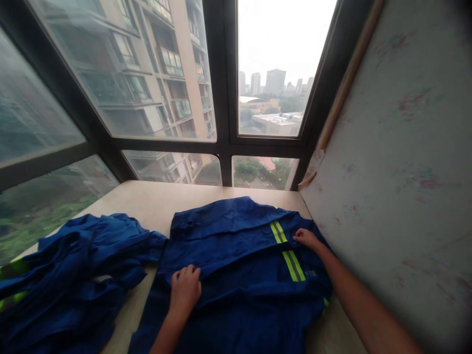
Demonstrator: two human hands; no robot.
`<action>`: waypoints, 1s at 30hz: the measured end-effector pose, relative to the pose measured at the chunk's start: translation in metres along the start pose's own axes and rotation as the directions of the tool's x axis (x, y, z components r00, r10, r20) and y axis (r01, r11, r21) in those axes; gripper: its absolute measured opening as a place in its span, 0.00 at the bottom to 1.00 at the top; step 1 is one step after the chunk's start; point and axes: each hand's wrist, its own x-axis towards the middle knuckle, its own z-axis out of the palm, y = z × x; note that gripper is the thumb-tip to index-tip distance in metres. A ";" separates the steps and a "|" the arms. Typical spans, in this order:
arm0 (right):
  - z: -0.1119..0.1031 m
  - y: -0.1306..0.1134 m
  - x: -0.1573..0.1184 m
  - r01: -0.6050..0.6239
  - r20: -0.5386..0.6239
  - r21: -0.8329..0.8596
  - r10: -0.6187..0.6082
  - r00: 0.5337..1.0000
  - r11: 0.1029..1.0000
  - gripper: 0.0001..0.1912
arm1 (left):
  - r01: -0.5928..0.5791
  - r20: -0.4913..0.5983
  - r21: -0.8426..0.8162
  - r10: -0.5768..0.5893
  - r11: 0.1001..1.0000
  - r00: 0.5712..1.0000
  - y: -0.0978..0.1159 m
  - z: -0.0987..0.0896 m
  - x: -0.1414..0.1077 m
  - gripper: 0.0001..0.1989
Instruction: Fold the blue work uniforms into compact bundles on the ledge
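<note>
I see the blue jacket [236,255] spread over the pale sill [147,194], creased along its length, with yellow-green reflective strips [293,266] toward its right end. My right hand [306,238] is at the cloth just beside the strips, thumb and fingers drawn together; I cannot tell whether fabric is caught between them. My left hand [186,286] is curled over the jacket's left part, its grip hidden from me. A rumpled blue garment [88,255] lies to the left; beyond stand dark window frames [223,120] and, rightward, a flower-patterned wall [398,196].
</note>
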 end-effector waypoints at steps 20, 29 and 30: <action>-0.004 0.009 0.010 0.072 0.123 -0.037 -0.067 0.990 0.997 0.08 | -0.433 0.141 -0.478 0.554 0.764 0.821 0.311 0.017 0.081 0.13; 0.003 0.019 0.015 0.074 0.133 -0.030 -0.069 0.989 0.997 0.10 | -0.118 0.245 -0.464 0.256 0.878 0.935 0.356 0.025 0.121 0.15; 0.004 0.018 0.014 0.073 0.129 -0.024 -0.069 0.989 0.997 0.10 | -0.105 0.254 -0.461 0.244 0.881 0.936 0.361 0.025 0.123 0.15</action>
